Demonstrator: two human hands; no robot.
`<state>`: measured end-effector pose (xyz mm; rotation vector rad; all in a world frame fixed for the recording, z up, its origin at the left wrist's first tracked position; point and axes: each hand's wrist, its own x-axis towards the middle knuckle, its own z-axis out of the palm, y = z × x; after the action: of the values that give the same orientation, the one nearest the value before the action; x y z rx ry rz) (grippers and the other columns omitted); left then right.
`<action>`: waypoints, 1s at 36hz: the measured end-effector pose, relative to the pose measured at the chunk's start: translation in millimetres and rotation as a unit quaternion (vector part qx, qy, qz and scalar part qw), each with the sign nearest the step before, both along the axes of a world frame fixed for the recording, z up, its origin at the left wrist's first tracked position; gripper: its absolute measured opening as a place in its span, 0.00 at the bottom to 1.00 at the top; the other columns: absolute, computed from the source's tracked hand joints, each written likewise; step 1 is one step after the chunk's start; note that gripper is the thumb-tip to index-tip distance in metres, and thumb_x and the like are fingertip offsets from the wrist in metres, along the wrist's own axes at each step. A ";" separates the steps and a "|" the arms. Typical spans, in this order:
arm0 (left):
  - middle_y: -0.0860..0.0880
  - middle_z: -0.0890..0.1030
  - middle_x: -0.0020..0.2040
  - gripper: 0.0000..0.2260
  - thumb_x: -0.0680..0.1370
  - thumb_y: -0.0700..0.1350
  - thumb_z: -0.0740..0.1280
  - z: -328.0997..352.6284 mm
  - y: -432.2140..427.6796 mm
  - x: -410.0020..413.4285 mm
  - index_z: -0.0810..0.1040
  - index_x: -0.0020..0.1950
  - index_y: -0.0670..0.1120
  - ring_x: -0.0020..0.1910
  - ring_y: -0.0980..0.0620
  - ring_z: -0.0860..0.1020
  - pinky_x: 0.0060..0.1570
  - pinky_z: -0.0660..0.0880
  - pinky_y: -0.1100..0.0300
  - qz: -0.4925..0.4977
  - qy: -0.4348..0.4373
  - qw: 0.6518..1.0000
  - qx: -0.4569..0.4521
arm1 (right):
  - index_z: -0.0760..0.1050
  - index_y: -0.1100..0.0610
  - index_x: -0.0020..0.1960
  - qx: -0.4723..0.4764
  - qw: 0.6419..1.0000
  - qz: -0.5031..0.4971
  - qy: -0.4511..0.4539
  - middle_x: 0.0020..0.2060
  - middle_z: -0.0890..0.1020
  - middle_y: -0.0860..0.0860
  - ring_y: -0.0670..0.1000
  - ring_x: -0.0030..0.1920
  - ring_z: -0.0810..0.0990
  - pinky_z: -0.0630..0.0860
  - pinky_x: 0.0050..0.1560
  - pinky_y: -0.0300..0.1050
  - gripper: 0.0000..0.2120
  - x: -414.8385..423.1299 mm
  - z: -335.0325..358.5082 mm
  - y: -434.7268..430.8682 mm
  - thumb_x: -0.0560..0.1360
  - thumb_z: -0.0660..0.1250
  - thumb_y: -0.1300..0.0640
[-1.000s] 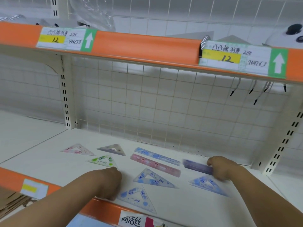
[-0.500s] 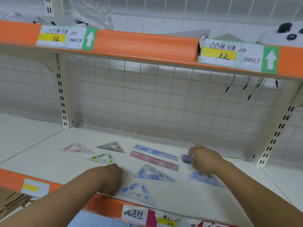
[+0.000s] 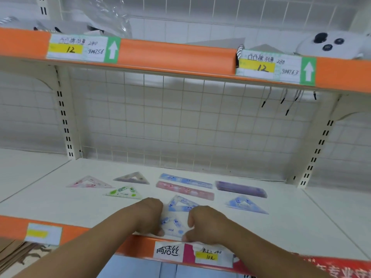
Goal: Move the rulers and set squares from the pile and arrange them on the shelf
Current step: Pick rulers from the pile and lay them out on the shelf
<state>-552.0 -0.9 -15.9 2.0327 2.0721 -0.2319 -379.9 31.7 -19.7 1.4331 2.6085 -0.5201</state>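
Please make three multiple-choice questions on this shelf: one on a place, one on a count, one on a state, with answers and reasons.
1. Where does the purple ruler lie? A. on the floor. B. right of the pink ruler. C. in a box.
2. How many straight rulers lie on the shelf? A. two. B. three. C. five.
3. What holds the front blue set square? A. nothing. B. one hand. C. both hands.
1 B: it ends the ruler row on the right. 2 B: blue ruler, pink, purple. 3 C: left hand and right hand pinch its edges.
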 end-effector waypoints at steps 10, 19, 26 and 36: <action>0.41 0.77 0.59 0.15 0.77 0.52 0.66 3.8 -2.3 11.2 0.76 0.55 0.41 0.58 0.45 0.76 0.51 0.71 0.59 -0.014 0.035 0.999 -0.021 | 0.61 0.55 0.30 0.005 0.998 -0.059 0.009 0.27 0.65 0.50 0.49 0.27 0.63 0.62 0.30 0.41 0.22 -14.9 -9.4 -4.2 0.75 0.70 0.51; 0.43 0.75 0.63 0.19 0.78 0.50 0.66 -0.1 -2.8 8.5 0.70 0.65 0.42 0.61 0.47 0.74 0.53 0.69 0.62 -0.002 -0.002 1.000 -0.014 | 0.64 0.56 0.31 0.017 0.998 -0.058 0.003 0.29 0.67 0.50 0.47 0.29 0.65 0.64 0.31 0.39 0.20 -19.9 -9.8 -6.5 0.75 0.70 0.53; 0.45 0.73 0.65 0.20 0.78 0.49 0.66 -4.1 -3.3 7.2 0.65 0.66 0.44 0.63 0.47 0.72 0.57 0.69 0.60 -0.003 -0.023 1.000 -0.009 | 0.70 0.57 0.39 0.018 0.998 -0.052 0.020 0.38 0.73 0.52 0.49 0.37 0.70 0.68 0.36 0.40 0.11 -19.9 -9.6 -9.2 0.76 0.68 0.54; 0.43 0.68 0.64 0.19 0.78 0.47 0.65 -2.5 -2.6 7.4 0.66 0.66 0.45 0.61 0.46 0.73 0.58 0.70 0.57 -0.027 0.001 1.000 -0.017 | 0.70 0.56 0.66 0.035 0.999 -0.021 0.025 0.61 0.76 0.56 0.56 0.59 0.76 0.73 0.56 0.47 0.16 -14.2 -10.9 -15.4 0.79 0.63 0.56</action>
<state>-544.6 -3.6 -18.4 2.0708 2.0028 -0.2749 -394.1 16.3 -30.6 1.5168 2.6661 -0.4790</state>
